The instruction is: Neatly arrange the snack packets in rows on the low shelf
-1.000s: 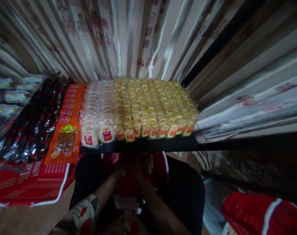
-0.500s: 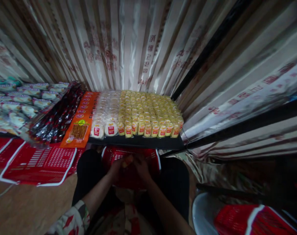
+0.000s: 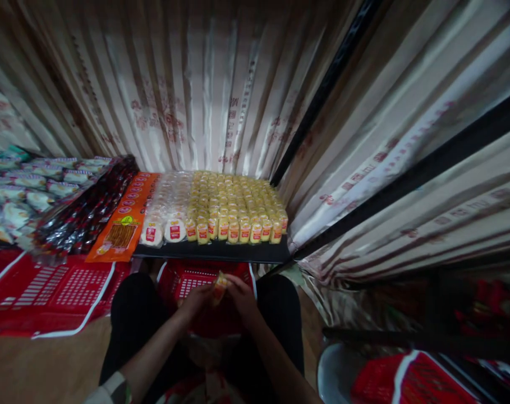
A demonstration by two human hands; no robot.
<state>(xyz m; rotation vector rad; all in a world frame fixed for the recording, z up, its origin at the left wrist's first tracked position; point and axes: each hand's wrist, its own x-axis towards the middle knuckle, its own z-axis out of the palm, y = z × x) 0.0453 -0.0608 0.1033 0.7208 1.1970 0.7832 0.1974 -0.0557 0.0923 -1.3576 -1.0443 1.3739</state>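
Head view shows a small yellow packet being held over a red basket, which is set between the knees in front of the counter. The packet is grasped at one side by the fingers of the left hand and at the other by those of the right hand; by which of the hands most of its weight is borne cannot be told. The step in hand is judged to be the handling of this single packet, its wrapper being pinched from both sides. Similar yellow packets are lined up in close rows on the counter, their orange labels turned outward in the front row. Beside them, round white packets are stacked, and next to these an orange bag is laid flat. For any next move, a light, even grip is called for, as the wrapper looks thin and could be creased; if the packet is lifted, the front row should be kept from being knocked.
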